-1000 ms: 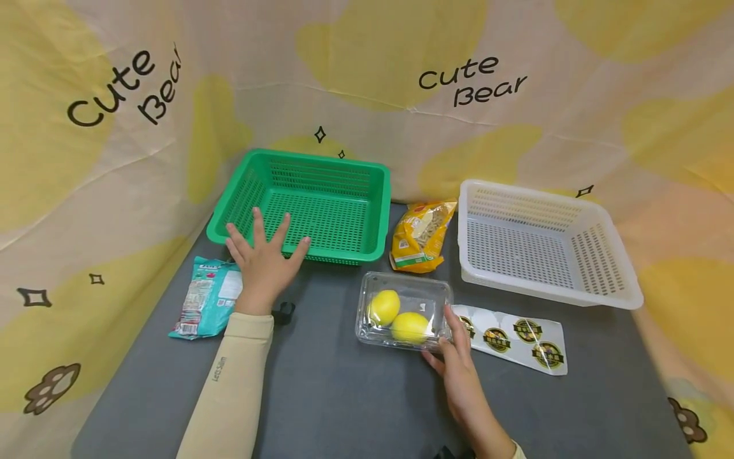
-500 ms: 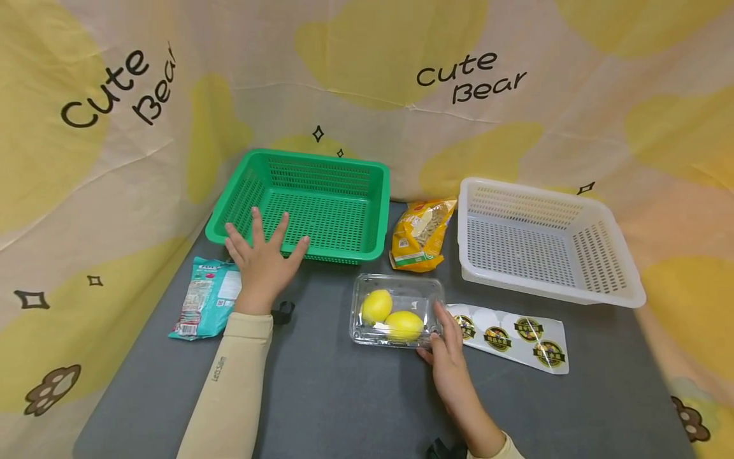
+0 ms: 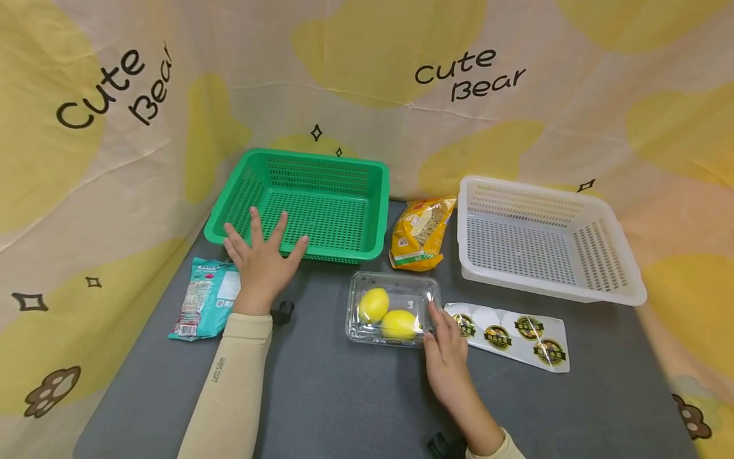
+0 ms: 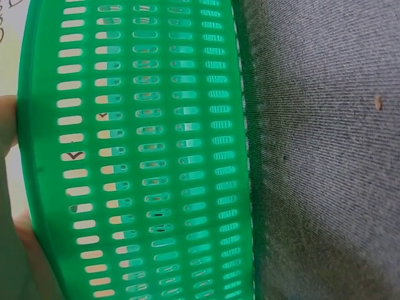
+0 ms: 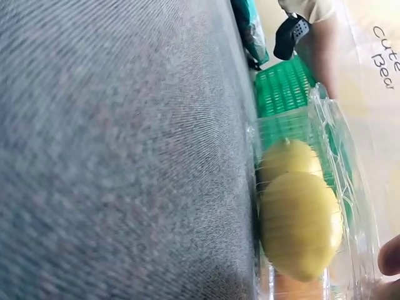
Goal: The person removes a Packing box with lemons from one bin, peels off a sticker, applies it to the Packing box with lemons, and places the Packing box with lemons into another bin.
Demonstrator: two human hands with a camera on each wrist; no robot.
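Note:
In the head view, my left hand [image 3: 265,271] is spread with straight fingers over the near left rim of the green basket [image 3: 358,255]. The left wrist view shows the basket's slotted wall [image 4: 44,169] up close, with part of the hand at its rim. A lidded clear plastic box [image 3: 410,296] lies on the table with two lemons inside: one lemon [image 3: 374,305] towards the back left, the other lemon [image 3: 399,325] nearer me. My right hand [image 3: 450,363] rests its fairly straight fingers on the box's right end. One fingertip [image 5: 390,256] shows beside the lid in the right wrist view.
A teal snack bag [image 3: 201,299] lies left of my left hand. Between the green basket and a white basket [image 3: 550,294] stands a yellow food bag [image 3: 421,236]. A sheet of round stickers [image 3: 510,338] lies right of the plastic box. A printed cloth [image 3: 367,76] hangs behind the grey table [image 3: 344,395].
The plastic box with the lemons has shifted a little left along with my right hand, whose thumb has moved up against the box. My left hand has stayed at the green basket.

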